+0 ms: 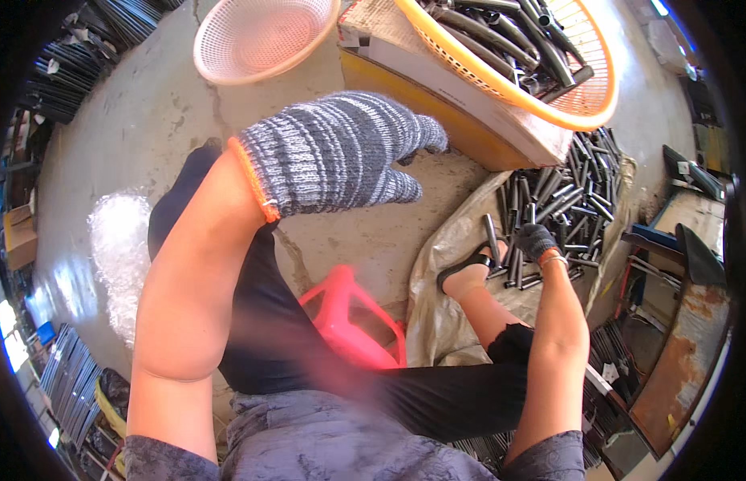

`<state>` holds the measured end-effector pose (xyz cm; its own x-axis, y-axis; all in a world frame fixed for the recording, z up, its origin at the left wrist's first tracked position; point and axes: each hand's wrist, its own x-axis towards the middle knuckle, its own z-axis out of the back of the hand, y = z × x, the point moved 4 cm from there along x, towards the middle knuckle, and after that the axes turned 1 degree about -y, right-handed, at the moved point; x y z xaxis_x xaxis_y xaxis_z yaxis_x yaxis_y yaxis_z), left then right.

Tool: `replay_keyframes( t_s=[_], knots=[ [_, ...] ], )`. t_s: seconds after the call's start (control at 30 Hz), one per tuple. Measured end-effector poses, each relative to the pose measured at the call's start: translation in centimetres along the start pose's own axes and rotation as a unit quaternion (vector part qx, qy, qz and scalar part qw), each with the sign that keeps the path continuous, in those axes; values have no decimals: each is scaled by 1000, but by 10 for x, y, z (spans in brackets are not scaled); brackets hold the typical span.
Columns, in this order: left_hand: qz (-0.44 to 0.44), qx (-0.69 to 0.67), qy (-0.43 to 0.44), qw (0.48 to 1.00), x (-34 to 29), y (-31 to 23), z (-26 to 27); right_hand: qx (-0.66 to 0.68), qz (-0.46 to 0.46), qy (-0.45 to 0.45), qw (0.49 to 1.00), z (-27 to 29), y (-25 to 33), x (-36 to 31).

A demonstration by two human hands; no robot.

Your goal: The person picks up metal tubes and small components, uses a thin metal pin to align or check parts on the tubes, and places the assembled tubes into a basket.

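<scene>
My left hand, in a grey striped knitted glove with an orange cuff, is raised over the floor left of the cardboard box. Its fingers reach to the right with the thumb apart, and nothing shows between them. Down at the right, my right hand, also gloved, is at the near edge of a pile of short black metal tubes. Its fingers look curled, but what they hold is hidden among the tubes. Just left of that hand, one tube tilts up beside my sandalled foot.
An orange basket full of tubes rests on a cardboard box. A pale pink basket sits at the far left. Beige sheeting lies beneath the pile. A pink plastic stool is between my legs. Clear plastic wrap lies left.
</scene>
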<state>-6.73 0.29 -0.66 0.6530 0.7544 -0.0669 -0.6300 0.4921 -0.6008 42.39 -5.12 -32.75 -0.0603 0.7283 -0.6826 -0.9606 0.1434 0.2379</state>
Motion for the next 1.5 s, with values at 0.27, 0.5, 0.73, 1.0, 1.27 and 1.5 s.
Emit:
replay_keyframes(
  t_s=[0.27, 0.5, 0.73, 1.0, 1.27, 1.5],
  knots=[
    [-27, 35, -21, 999, -4, -2, -3, -119, -2, 86, 989, -64, 32, -23],
    [-16, 32, 20, 999, -5, 4, 1, -135, 46, 98, 985, -88, 56, -10],
    [23, 69, 99, 992, 23, -4, -14, -80, 70, 120, 987, -95, 96, -22],
    [23, 152, 12, 988, 40, -10, -30, 19, 201, 263, 943, -85, 258, -101],
    [-35, 13, -151, 988, 78, -28, -49, 226, 276, 99, 929, 77, 345, -139],
    [-46, 0, -138, 989, 23, -25, -7, 350, 468, -39, 811, 190, 354, -172]
  ],
)
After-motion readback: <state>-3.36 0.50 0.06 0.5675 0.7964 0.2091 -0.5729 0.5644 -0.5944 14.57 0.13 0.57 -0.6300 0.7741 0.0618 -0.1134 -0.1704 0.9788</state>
